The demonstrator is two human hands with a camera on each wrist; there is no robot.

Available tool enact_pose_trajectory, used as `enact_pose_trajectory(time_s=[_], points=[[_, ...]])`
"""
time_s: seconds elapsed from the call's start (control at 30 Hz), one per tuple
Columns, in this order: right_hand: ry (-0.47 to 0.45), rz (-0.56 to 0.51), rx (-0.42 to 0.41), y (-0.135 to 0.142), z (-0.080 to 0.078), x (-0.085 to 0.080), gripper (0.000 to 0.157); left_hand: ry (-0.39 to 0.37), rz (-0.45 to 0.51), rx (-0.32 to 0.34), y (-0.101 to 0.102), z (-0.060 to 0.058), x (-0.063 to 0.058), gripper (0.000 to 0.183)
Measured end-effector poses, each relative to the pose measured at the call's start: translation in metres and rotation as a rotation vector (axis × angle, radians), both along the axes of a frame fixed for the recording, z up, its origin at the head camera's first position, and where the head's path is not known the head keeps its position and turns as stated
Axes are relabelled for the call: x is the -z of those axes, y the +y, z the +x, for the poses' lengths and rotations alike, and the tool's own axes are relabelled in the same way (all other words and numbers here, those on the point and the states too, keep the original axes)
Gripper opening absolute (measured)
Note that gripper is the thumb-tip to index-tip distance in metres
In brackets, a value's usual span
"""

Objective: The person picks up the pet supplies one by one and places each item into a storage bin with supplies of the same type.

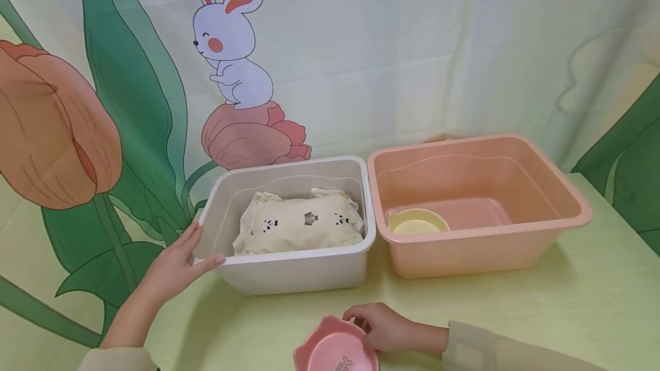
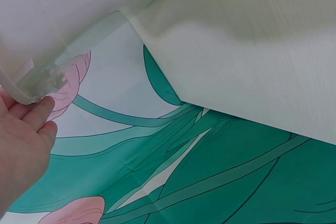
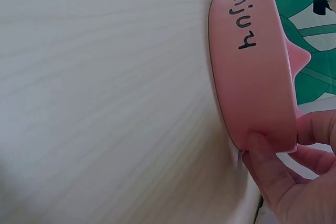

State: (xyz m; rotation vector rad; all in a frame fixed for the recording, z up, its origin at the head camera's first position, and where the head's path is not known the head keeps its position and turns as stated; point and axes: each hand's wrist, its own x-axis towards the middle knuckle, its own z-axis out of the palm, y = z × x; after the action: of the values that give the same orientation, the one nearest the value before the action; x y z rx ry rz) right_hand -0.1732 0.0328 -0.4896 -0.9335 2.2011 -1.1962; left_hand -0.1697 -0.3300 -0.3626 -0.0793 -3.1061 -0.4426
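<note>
The pink bowl (image 1: 335, 348) is at the near edge of the head view, low over the table (image 1: 268, 331) and partly out of frame; we cannot tell whether its base touches the table. Its rim rises in points, and in the right wrist view we read "Enjoy" on its wall. The right hand (image 1: 384, 328) pinches it at the side, with fingertips pressed to the outer wall and another finger over the rim.

We judge the step in hand to be gaining a hold on this bowl. A next move with it would call for a secure pinch and a level bowl, and any lift near the bins would need to clear their rims.

Beyond it, the left hand (image 1: 175, 265) is spread at the near left corner of the white bin (image 1: 294, 255), touching the rim, thumb along the front. Inside that bin we see a cushion (image 1: 304, 225) printed with animals. Just beside it is the pink bin (image 1: 464, 256), with a yellow bowl (image 1: 420, 223) at its left end, half hidden by the front wall. Behind hangs a printed backdrop (image 1: 387, 44).
</note>
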Motion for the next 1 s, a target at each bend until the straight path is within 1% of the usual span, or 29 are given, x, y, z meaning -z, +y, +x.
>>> enact_pose_trajectory(time_s=[0.23, 0.47, 0.77, 1.0], points=[[0.006, 0.006, 0.037, -0.002, 0.0, 0.001, 0.036, 0.004, -0.004, 0.006, 0.001, 0.0, -0.001, 0.086], [0.013, 0.0, 0.044, -0.002, 0.0, 0.001, 0.038, 0.004, -0.002, 0.006, 0.001, 0.0, 0.0, 0.086], [-0.038, -0.003, 0.063, -0.001, -0.001, -0.005, 0.039, 0.015, -0.004, 0.007, 0.001, -0.001, 0.0, 0.086], [0.019, 0.002, 0.041, 0.0, -0.004, -0.009, 0.039, 0.002, -0.004, 0.001, -0.001, -0.001, 0.002, 0.086]])
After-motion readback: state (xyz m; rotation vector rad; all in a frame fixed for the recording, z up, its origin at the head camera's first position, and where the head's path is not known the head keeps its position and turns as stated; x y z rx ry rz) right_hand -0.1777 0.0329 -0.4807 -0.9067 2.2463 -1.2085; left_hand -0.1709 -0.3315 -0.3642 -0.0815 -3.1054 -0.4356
